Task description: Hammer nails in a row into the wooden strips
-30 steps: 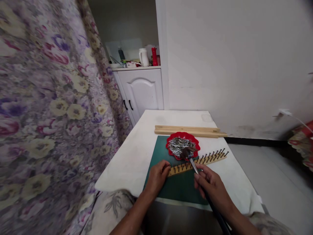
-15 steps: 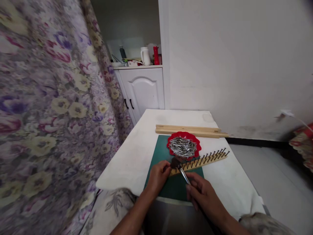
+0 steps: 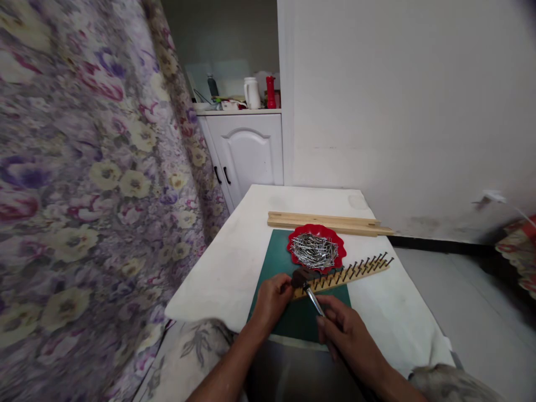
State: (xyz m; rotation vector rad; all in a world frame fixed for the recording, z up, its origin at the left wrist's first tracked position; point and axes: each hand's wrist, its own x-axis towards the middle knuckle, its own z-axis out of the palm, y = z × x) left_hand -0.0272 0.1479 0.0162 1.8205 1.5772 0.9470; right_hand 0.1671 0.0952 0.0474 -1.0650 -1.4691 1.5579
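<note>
My right hand (image 3: pixel 349 335) is wrapped round the handle of a hammer with a shiny metal shaft (image 3: pixel 314 300). Its dark head (image 3: pixel 302 277) lies over the left end of a wooden strip (image 3: pixel 372 269), close to my left fingertips. Several dark nails (image 3: pixel 355 269) stand up along that strip in rows, leaning a little. My left hand (image 3: pixel 272 298) has its fingers pinched together at the strip's left end; whatever is between them is hidden. Behind the strip sits a red scalloped dish (image 3: pixel 342 245) heaped with silvery nails (image 3: pixel 314 250).
A green mat (image 3: pixel 268 262) lies under the strip and dish on the white-covered table (image 3: pixel 218 268). Further back, wooden strips (image 3: pixel 322 223) lie side by side. A floral curtain (image 3: pixel 96 195) hangs at the left, and a white wall (image 3: pixel 397 100) stands behind.
The hammer head has shifted slightly and now shows more sharply over the strip's left end. Both hands keep nearly the same places, and the view has tilted a little.
</note>
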